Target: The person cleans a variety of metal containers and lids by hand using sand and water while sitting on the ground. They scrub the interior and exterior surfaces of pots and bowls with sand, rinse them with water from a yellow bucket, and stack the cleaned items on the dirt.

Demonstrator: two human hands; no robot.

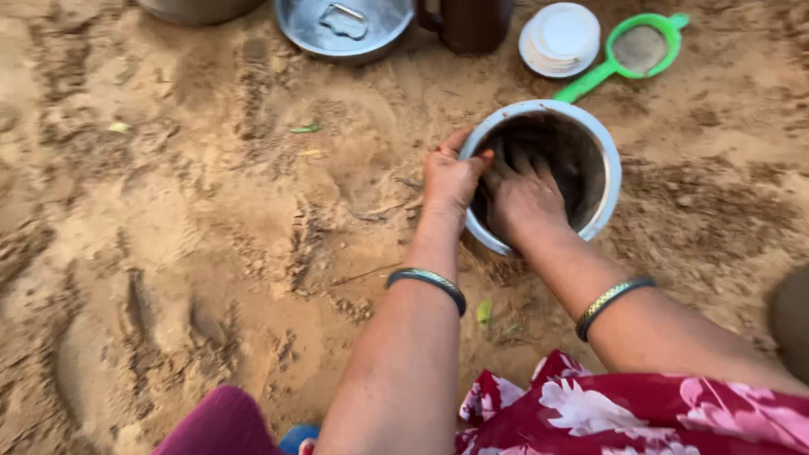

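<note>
Steel, dull and dark inside, is what the fingers work on: the right hand [521,195] is down inside the pot [603,152], fingers spread flat against its inner wall, holding nothing I can make out. The left hand [449,179] clamps the pot's near-left rim, thumb hooked over the edge and fingers curled round the outside, which keeps it tipped toward the person. The pot lies on the sand [211,211] right of the middle, its mouth facing the camera.

To scrub well, the left hand's grip on the rim should be firm so the pot cannot roll. The right palm should press in circles along the wall and down into the bottom corner, where grime tends to collect. I cannot tell whether sand or a scrubber is under the fingers.

Each wrist wears a bangle [428,281]. Farther out, along the top edge of the sand, lie a steel lid [341,25], a dark jug [472,21], a stack of white caps [560,38] and a green strainer [640,49]. A few leaves dot the ground. At the bottom edge is the person's red flowered cloth [624,413].
</note>
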